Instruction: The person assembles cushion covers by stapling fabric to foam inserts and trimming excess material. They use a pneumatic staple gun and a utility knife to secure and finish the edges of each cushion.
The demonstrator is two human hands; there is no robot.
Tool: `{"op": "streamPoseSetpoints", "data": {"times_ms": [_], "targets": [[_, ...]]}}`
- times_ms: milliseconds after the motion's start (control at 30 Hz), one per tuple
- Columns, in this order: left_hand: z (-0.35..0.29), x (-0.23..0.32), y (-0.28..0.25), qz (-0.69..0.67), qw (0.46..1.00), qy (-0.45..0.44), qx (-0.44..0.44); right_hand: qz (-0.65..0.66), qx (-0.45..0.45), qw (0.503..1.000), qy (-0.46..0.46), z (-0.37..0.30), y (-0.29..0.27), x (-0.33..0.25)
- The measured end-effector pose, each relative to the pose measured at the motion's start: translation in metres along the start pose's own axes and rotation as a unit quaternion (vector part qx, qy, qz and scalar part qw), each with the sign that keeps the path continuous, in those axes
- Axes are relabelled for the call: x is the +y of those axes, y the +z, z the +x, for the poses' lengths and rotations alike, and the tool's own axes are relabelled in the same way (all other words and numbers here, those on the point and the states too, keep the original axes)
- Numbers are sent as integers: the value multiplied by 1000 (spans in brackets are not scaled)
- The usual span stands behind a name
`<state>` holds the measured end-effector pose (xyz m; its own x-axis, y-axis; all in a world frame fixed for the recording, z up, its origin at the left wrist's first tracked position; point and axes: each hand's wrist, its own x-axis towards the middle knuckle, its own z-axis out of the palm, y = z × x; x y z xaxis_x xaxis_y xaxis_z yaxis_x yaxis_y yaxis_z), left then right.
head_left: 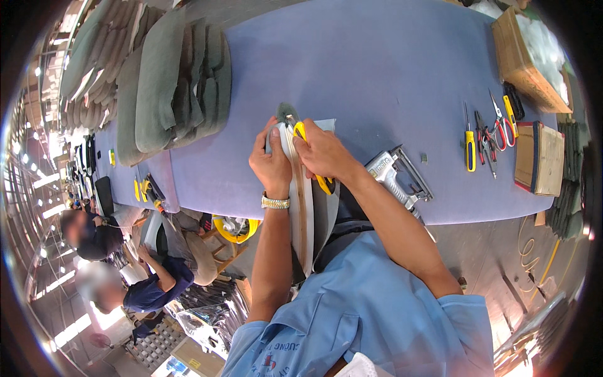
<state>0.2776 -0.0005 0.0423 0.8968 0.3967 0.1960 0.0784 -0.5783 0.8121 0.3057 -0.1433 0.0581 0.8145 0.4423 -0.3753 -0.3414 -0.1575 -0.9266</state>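
Observation:
A long, narrow upholstered panel point(303, 207) stands on edge in front of me, running from the blue table toward my body. It has a pale inner side, a brown strip along it and grey-green fabric at the far end. My left hand point(271, 164) is closed around the panel near that end, thumb on the pale side. My right hand point(321, 151) grips yellow-handled pliers point(300, 131), their metal jaws at the fabric on the panel's tip. Part of the handles is hidden under the fingers. A silver staple gun point(396, 176) lies right of my right forearm.
Stacked grey-green pads point(166, 88) stand at the left. On the right lie a screwdriver point(470, 151), pliers point(483, 135), scissors point(504, 129) and a yellow cutter point(510, 117), beside cardboard boxes point(524, 60). Two people work at the left, near a yellow basket point(237, 237).

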Motion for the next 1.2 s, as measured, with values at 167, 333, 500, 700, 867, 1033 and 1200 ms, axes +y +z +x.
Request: {"op": "streamPoseSetpoints", "data": {"times_ms": [167,333,500,700,867,1033,1200], "targets": [[-2,-5,0,-12,999,45,-2,-8,7,999,-41,3,5,13],[-5,-2,1,-35,999,40,-11,-34,17,998,-57,3,4,12],[-6,-8,3,-44,997,63,-10,-42,10,999,-31,6,4,9],[-7,-5,4,-27,998,61,-6,-25,13,1000,4,1,4,-2],[-9,-5,6,-16,998,60,-1,-26,20,999,-5,-1,3,-5],[-10,-12,7,-24,997,74,0,-27,12,1000,7,1,5,1],[-12,-9,8,-21,998,65,2,-26,-5,999,37,3,1,-1]]}}
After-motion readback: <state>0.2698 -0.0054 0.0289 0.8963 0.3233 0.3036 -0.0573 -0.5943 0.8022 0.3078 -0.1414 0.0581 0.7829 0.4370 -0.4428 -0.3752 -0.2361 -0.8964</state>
